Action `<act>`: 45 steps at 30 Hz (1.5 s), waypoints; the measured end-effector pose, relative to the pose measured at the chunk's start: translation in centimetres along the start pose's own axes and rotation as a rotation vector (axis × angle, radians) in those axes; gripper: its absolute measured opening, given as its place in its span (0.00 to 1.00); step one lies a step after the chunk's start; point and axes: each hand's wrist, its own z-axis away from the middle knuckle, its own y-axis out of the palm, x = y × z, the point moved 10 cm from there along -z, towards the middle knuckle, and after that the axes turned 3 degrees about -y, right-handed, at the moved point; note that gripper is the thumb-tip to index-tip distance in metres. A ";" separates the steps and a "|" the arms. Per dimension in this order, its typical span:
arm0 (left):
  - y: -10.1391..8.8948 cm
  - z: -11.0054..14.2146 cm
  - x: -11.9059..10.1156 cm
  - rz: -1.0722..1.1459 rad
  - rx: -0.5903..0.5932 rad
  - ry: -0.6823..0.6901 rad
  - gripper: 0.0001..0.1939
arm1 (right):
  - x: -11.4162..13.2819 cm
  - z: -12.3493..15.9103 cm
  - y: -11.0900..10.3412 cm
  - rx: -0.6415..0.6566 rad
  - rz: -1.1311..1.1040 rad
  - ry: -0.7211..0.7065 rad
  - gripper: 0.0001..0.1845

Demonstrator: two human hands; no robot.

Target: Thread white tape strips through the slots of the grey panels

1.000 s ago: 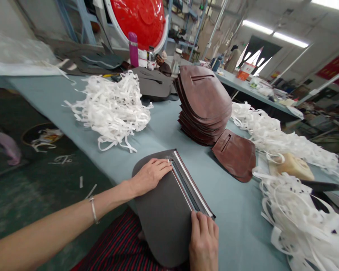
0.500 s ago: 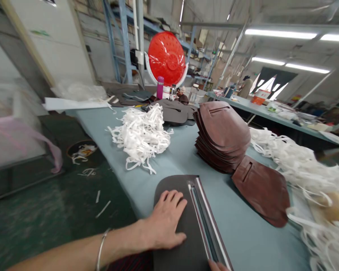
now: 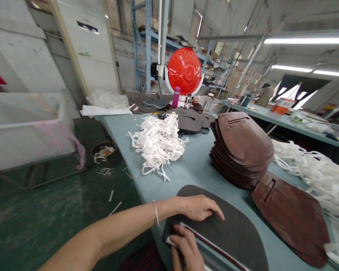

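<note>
A dark grey flat panel [image 3: 237,222] with rounded edges lies on the table in front of me. My left hand [image 3: 199,207], with a bangle on its wrist, rests on the panel, palm down, index finger stretched to the right. Closer to me, my right hand [image 3: 188,248] has bent fingers at the end of a white strip [image 3: 169,241] beside the panel's long slot. A second strip with a dark reddish edge [image 3: 214,246] runs along the slot's other side. The fingertips partly cover the strip ends. The lower part of the panel is cut off by the frame.
A heap of white strips [image 3: 159,141] lies beyond the panel. To the right are a stack of brown leather-like pieces [image 3: 241,146], more such pieces [image 3: 292,214] and another white heap [image 3: 319,177]. Grey pieces [image 3: 188,119], a purple bottle [image 3: 176,97] and a red round fan [image 3: 184,70] stand behind.
The grey panel has been turned, so its slot now runs more crosswise. My left hand has shifted right across it, and my right hand has come up to the strip ends. The view has swung left.
</note>
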 end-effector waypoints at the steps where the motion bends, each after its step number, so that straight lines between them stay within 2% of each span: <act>1: -2.0 0.8 0.5 0.019 -0.117 -0.038 0.22 | -0.2 -1.3 0.0 0.034 -0.056 0.012 0.12; 3: -6.6 4.0 1.9 -0.033 -0.431 -0.154 0.22 | -1.0 -4.2 0.4 0.082 -0.138 0.085 0.12; 5: -10.6 8.6 3.1 -0.167 -0.729 -0.310 0.23 | -2.7 -7.4 1.4 0.104 -0.170 0.228 0.14; 7: -12.8 13.0 3.9 -0.336 -0.897 -0.452 0.24 | -4.8 -10.1 4.0 0.180 -0.224 0.398 0.16; 9: -13.4 15.7 4.4 -0.501 -0.904 -0.528 0.26 | -6.4 -12.0 7.4 0.284 -0.289 0.539 0.17; 11: -12.9 16.9 4.9 -0.647 -0.819 -0.554 0.29 | -7.2 -13.3 9.9 0.338 -0.304 0.592 0.14; 14: -12.1 17.7 6.0 -0.788 -0.721 -0.588 0.25 | -7.6 -13.7 10.8 0.336 -0.282 0.591 0.09; 16: -12.1 17.9 6.6 -0.816 -0.704 -0.607 0.20 | -7.7 -12.7 9.8 0.325 -0.272 0.601 0.11; 18: -12.1 17.3 7.0 -0.810 -0.690 -0.597 0.17 | -7.5 -11.5 7.6 0.297 -0.240 0.583 0.11; 22: -11.8 14.3 7.1 -0.777 -0.656 -0.534 0.18 | -6.1 -9.8 2.9 0.264 -0.055 0.502 0.10; 25: -12.6 13.4 8.0 -0.756 -0.728 -0.569 0.21 | -6.3 -7.7 1.0 0.304 0.019 0.573 0.09; 28: -14.9 15.0 10.1 -0.777 -0.799 -0.659 0.23 | -7.7 -4.2 -0.8 0.320 0.003 0.661 0.11; 31: -17.2 17.5 12.0 -0.807 -0.768 -0.762 0.25 | -9.7 -0.2 -3.6 0.298 0.008 0.720 0.13; 33: -17.9 18.4 11.8 -0.813 -0.753 -0.804 0.26 | -10.7 1.9 -5.4 0.298 0.014 0.758 0.14; 35: -17.3 18.5 9.6 -0.829 -0.804 -0.820 0.25 | -11.3 3.5 -6.5 0.304 -0.035 0.814 0.13; 37: -15.0 17.7 6.6 -0.809 -0.848 -0.808 0.22 | -11.7 4.4 -7.0 0.283 -0.138 0.881 0.13; 38: -13.1 16.7 5.4 -0.755 -0.798 -0.767 0.21 | -11.7 4.6 -7.1 0.260 -0.196 0.906 0.13; 41: -5.8 13.0 3.5 -0.504 -0.431 -0.535 0.22 | -11.6 5.0 -7.1 0.194 -0.339 0.956 0.14; 42: -4.3 12.4 3.5 -0.454 -0.354 -0.495 0.22 | -11.5 5.2 -7.1 0.180 -0.376 0.968 0.14; 43: -3.7 12.2 3.7 -0.435 -0.324 -0.487 0.22 | -11.3 5.5 -7.0 0.171 -0.408 0.978 0.14; 45: -4.5 12.0 4.5 -0.469 -0.374 -0.524 0.19 | -10.8 5.8 -6.7 0.164 -0.450 0.983 0.13</act>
